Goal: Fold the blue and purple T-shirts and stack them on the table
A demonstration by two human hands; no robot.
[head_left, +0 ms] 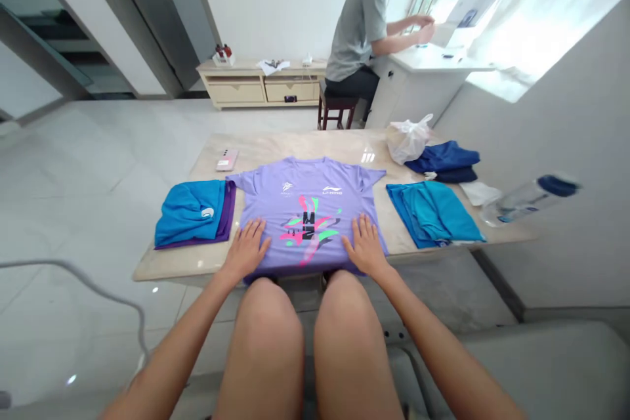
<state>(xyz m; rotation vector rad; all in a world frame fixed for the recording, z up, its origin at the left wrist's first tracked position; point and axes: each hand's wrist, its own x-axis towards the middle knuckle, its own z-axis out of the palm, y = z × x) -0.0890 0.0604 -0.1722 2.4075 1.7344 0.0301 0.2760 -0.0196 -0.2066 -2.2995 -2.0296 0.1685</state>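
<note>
A lilac T-shirt [266, 197] with a bright pink, green and black print lies spread face up on the table, its collar toward the far side. Its lower hem drapes over the near edge by my knees. On the shirt's left side rests my left hand [249, 249], palm down with the fingers stretched out. My right hand [365, 244] lies flat on the right side in the same way. Folded blue and purple clothes [189, 213] sit to the left of the shirt. To its right is a folded teal and blue garment pile [436, 210].
The stone-topped table [295, 142] also bears a pink phone [227, 160], a white plastic bag [408, 141], dark blue clothes [445, 159] and a clear bottle [529, 200]. Beyond it, a person [361, 20] sits on a stool [337, 105] at a white desk. A grey cable [88, 282] hangs at left.
</note>
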